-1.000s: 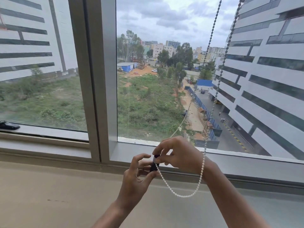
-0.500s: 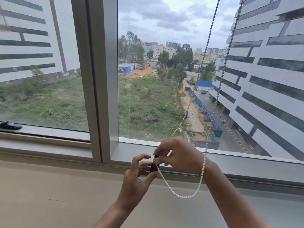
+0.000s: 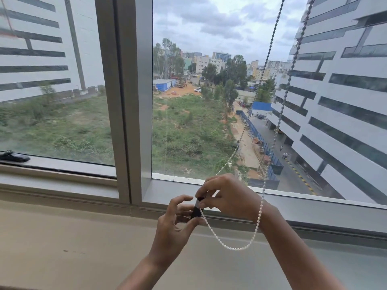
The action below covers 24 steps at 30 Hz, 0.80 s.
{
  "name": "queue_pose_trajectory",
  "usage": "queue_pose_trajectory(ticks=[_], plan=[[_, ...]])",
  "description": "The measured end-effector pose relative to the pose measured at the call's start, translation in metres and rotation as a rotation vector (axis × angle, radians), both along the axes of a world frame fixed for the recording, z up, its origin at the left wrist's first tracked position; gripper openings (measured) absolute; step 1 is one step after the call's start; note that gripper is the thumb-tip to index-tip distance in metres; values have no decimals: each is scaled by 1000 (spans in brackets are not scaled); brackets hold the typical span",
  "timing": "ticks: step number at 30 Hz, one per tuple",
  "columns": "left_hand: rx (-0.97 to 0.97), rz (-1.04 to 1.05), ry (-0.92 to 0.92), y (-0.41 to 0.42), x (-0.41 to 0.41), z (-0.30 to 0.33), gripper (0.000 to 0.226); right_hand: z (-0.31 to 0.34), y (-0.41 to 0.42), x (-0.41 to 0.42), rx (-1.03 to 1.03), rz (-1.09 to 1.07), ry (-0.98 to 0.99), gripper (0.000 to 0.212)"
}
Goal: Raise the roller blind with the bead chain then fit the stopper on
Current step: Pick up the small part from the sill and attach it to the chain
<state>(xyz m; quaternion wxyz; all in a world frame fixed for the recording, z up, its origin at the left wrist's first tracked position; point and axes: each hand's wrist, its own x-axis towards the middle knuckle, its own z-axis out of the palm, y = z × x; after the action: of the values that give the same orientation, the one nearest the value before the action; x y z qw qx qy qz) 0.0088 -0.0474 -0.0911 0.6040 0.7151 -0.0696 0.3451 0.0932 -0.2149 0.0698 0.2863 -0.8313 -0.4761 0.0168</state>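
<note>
A white bead chain hangs in two strands from the upper right and loops below my hands in front of the window. A small black stopper sits on the chain's left strand. My left hand pinches the stopper's lower part from the left with thumb and fingers. My right hand grips the stopper's top from above, with the left strand passing under its fingers. The chain's right strand runs behind my right wrist. The roller blind itself is out of the head view.
A grey window frame divides two glass panes. A beige sill runs below the hands. A black window handle lies at the far left on the lower frame. Buildings and a green field show outside.
Both hands stay on the stopper and chain. The view has drifted slightly to the left; nothing else has visibly moved.
</note>
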Motion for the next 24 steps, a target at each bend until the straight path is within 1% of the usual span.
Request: queue_pose_trajectory(ticks=[4, 10, 17, 20, 22, 24], plan=[[-2, 0, 1, 1, 1, 0, 62, 0, 2, 2, 4, 10, 4, 19], [-19, -1, 20, 1, 2, 1, 61, -1, 3, 5, -3, 48, -22, 13], [-70, -21, 49, -1, 4, 1, 60, 1, 4, 9, -29, 82, -55, 12], [-104, -37, 55, -2, 6, 5, 50, 2, 5, 9, -45, 104, -103, 14], [-77, -17, 45, -2, 8, 7, 39, 1, 5, 9, -42, 101, -116, 19], [-63, -6, 43, -3, 10, 7, 34, -1, 6, 9, -37, 95, -123, 19]])
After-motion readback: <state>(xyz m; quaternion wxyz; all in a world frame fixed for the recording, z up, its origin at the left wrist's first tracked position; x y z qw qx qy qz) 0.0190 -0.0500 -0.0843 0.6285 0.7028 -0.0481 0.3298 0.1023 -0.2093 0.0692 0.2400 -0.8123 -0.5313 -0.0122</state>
